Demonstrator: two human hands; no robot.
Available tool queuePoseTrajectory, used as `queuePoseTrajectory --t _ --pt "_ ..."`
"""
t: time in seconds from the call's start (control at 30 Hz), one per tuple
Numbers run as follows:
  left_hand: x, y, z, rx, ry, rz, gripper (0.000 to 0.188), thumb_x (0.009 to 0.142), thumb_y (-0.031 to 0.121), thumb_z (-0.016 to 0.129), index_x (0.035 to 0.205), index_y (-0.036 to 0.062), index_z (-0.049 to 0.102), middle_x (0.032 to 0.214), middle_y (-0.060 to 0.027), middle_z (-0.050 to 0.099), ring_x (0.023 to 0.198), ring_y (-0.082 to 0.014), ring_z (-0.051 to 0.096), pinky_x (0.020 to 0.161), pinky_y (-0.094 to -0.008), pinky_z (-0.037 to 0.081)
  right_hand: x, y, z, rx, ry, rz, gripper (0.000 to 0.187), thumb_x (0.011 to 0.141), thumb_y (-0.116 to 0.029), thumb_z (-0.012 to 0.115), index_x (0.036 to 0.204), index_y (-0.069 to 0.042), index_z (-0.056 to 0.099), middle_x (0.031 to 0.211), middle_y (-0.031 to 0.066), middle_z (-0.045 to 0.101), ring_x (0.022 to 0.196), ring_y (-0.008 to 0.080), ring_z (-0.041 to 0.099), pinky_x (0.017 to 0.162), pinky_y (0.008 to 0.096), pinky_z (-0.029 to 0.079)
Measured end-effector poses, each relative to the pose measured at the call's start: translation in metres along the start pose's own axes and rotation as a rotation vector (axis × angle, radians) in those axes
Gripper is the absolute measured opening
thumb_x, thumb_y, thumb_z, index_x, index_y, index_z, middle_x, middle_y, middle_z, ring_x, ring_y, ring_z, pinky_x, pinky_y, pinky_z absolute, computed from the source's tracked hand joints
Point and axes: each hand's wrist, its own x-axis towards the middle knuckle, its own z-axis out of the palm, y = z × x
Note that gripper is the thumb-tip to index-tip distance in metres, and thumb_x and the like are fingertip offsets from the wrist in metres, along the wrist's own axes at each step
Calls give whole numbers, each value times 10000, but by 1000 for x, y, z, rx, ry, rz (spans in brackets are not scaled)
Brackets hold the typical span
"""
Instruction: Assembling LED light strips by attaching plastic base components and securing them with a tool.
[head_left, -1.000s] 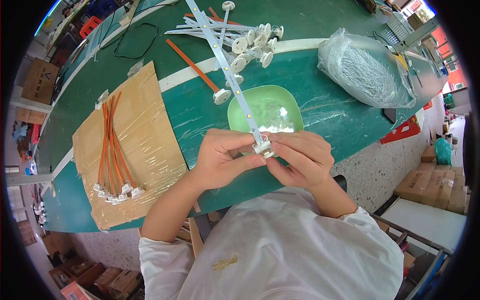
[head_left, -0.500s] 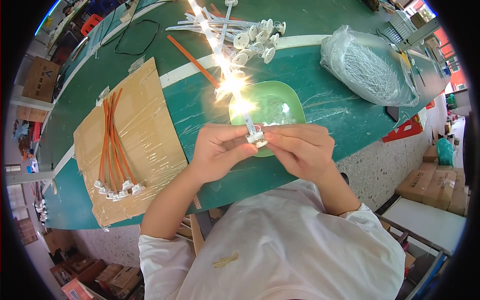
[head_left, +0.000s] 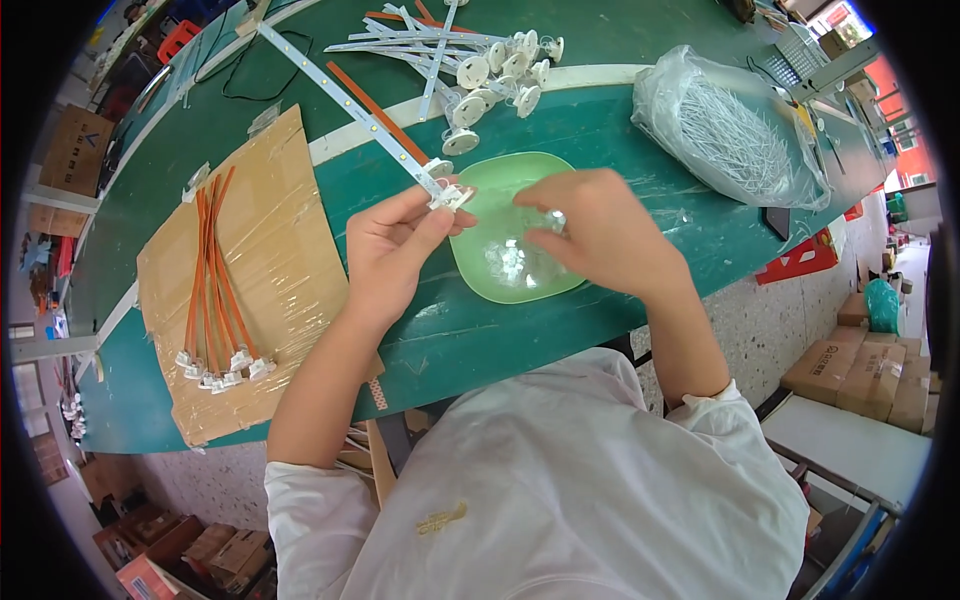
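Observation:
My left hand (head_left: 392,250) is closed in a pinch on an LED light strip (head_left: 345,105) at its white plastic end piece. The strip is unlit and slants up to the far left, with small yellowish LEDs along it. Over the green bowl (head_left: 490,285) hovers my right hand (head_left: 605,230), thumb and fingers apart, with nothing visible between them. Small clear, shiny pieces (head_left: 512,262) lie in the bowl, partly hidden by that hand. Just beyond the bowl, a pile of similar strips with round white end pieces (head_left: 473,72) rests on the table.
On the left, a cardboard sheet (head_left: 265,180) carries several orange strips (head_left: 212,290) with white ends. A clear plastic bag (head_left: 720,130) of thin white pieces sits at the right, near a dark phone (head_left: 776,224). Cartons (head_left: 850,375) stand off to the right.
The strip has gone from brightly lit to unlit. My left hand has carried it up and left. My right hand has let go of its end piece and moved over the bowl.

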Motion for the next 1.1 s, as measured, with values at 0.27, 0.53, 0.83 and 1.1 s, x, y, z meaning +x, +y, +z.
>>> queuePoseTrajectory --t 0.27,0.53,0.83,1.1 --pt "0 0 7 52 61 34 348 934 -1 639 1277 -46 602 1181 -156 679 1029 -240 682 902 -349 538 -9 6 18 66 -139 -36 224 740 -48 732 951 18 700 862 157 687 768 325 666 734 397 533" --pt "-1 -3 10 141 138 16 846 940 0 629 1563 53 60 1164 -215 671 1021 -233 680 917 -351 525 25 12 40 114 5 124 191 724 -16 723 909 17 690 881 166 709 804 287 703 739 375 552" --pt "-2 -7 12 111 127 188 717 962 7 599 1554 89 201 1241 -205 636 1106 -224 641 940 -371 522 39 5 37 -23 -170 203 165 679 2 733 838 6 688 790 142 714 766 271 719 715 357 558" --pt "-7 2 8 220 21 220 336 1044 120 470 1321 -40 571 1323 -157 603 1176 -248 608 1000 -379 504 1 -24 38 341 434 -120 140 751 2 767 882 -35 733 785 88 713 678 172 687 620 267 533"
